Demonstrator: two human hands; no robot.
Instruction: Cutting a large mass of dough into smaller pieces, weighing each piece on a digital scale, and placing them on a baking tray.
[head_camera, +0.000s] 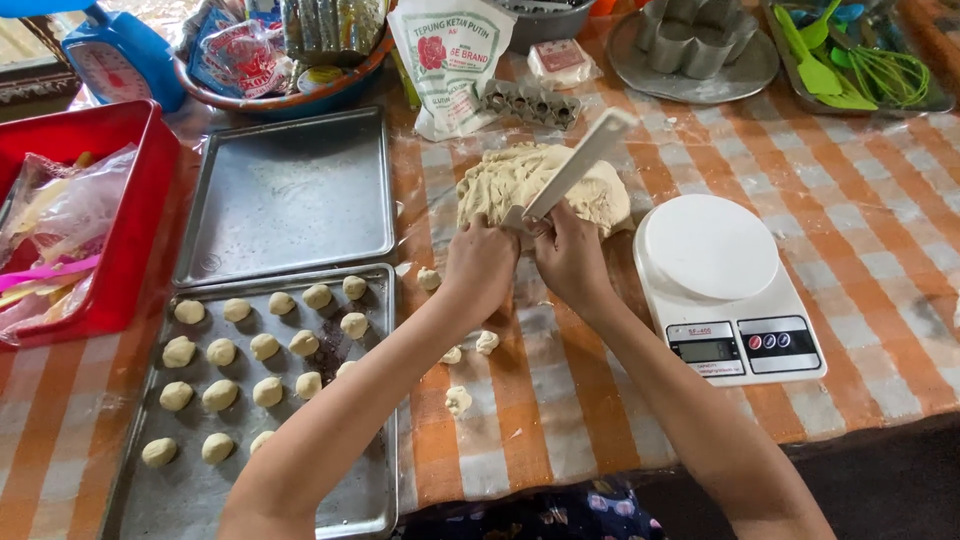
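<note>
Right hand grasps the scraper, blade in the dough; left hand, fingers clenched, pinches dough just beside it.

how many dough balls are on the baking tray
18 dough balls on the lower tray, in four rows: five, five, five, then three nearest; the left arm may hide more.

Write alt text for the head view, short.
Two bare hands, left and right, work at the near edge of a dough slab on a checked cloth, the right holding a white scraper. Left of them, a tray holds rows of dough balls; a white scale sits to the right.
</note>
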